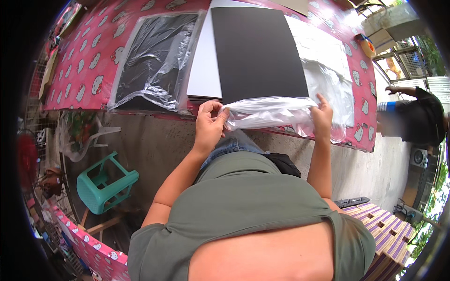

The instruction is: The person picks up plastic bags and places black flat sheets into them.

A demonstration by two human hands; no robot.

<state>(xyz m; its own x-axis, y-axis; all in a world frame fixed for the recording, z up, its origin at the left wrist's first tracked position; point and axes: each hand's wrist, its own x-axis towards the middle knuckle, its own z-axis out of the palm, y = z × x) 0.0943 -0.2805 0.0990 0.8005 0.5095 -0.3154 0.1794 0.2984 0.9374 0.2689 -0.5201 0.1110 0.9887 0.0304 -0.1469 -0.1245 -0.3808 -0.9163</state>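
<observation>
A clear plastic bag (272, 114) is bunched across the near end of a black sheet (260, 51). At the bag's left corner, my left hand (211, 122) grips the gathered plastic between thumb and fingers. My right hand (322, 114) pinches the right end, its index finger pointing up. The black sheet lies on a stack of white and black boards (202, 75), partly covering it. Right of the sheet lies a pile of white, clear plastic bags (330, 70). To the left, black sheets wrapped in clear plastic (157, 61) rest at the table's near edge.
The table wears a pink cartoon-patterned cover (89, 56). A tape roll (366, 46) sits at its far right corner. A green plastic stool (107, 183) lies tipped on the floor at left. Another person (417, 114) is at the right. Striped purple-and-cream boxes (382, 229) stand at lower right.
</observation>
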